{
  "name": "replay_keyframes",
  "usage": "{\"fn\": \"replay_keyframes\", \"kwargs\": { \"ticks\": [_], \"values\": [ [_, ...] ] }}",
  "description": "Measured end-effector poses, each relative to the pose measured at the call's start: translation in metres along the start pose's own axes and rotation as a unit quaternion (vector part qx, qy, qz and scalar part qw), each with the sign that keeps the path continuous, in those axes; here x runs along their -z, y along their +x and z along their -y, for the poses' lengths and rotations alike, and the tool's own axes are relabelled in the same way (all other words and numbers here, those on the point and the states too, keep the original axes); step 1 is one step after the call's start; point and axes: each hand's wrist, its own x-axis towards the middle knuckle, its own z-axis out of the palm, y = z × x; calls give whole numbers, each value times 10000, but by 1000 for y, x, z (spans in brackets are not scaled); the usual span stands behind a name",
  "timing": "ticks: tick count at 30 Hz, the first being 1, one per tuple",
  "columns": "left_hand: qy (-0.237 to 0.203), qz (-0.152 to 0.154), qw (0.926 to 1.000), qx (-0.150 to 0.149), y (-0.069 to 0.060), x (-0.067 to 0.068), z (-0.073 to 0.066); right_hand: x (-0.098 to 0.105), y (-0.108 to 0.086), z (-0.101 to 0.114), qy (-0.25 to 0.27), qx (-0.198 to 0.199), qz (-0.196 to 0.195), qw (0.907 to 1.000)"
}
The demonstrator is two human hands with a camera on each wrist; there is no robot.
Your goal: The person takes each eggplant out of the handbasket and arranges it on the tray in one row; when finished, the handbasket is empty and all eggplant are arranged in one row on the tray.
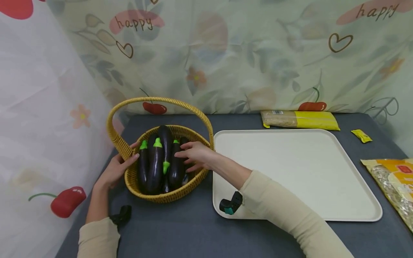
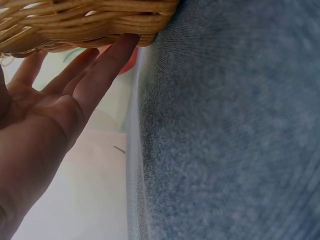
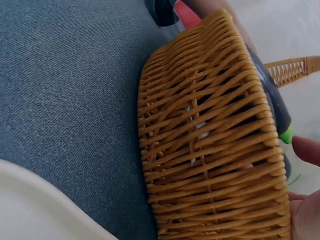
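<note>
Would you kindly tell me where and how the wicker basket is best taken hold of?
I would take the wicker basket by the crown of its arched handle, from above: the arch rises clear of the eggplants, and its slim bar looks easy to grip.

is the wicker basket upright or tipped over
Upright: the wicker basket stands on the dark tabletop, handle arched above the eggplants inside.

Curtained tabletop corner, perhaps in a home, the room beyond being hidden: pale hangings printed with red fruit, hearts and the word “happy” back and flank a table covered in grey-blue cloth.
</note>
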Motion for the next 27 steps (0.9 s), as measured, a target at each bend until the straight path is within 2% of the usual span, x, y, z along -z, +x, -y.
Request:
{"fn": "replay_keyframes", "kwargs": {
  "ticks": [13,22,27],
  "values": [
    [125,-32,9999,-49,-1,1,1,-22,6,-1,-402,105,-417,9983],
    [85,-41,9998,-150,-2,2,4,-8,2,2,-84,77,-28,9999],
    [62,-19,9998,-191,-3,3,5,1,-4,2,256,217,238,9992]
  ]
}}
